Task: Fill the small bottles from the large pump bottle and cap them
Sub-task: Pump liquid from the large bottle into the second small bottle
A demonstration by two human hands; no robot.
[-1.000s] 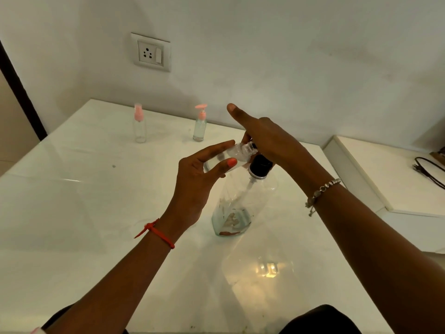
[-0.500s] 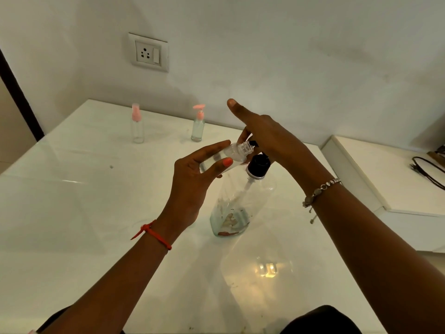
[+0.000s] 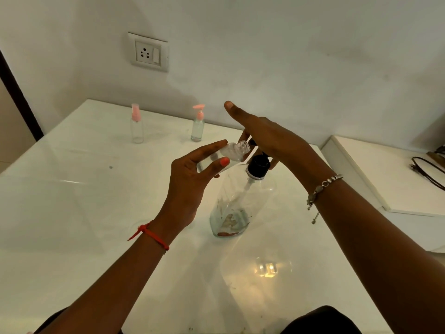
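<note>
The large clear pump bottle (image 3: pixel 234 203) with a black pump collar stands mid-table, nearly empty, with a little liquid at its base. My left hand (image 3: pixel 192 179) holds a small uncapped clear bottle (image 3: pixel 234 151), tilted with its threaded neck toward the pump spout. My right hand (image 3: pixel 272 141) rests flat over the black pump head, forefinger stretched out; the spout is mostly hidden under it. Two small capped bottles stand at the back: a pink spray-top bottle (image 3: pixel 137 127) and a pink pump-top bottle (image 3: pixel 198 126).
The white glossy table (image 3: pixel 84 213) meets the wall at the back, where a wall socket (image 3: pixel 148 53) sits. A raised white ledge (image 3: pixel 375 179) on the right carries a black cable (image 3: pixel 426 172). A dark doorframe runs down the left edge.
My right hand and the pump head have risen slightly and the forefinger has lifted. The small bottle stays at the spout in my left hand.
</note>
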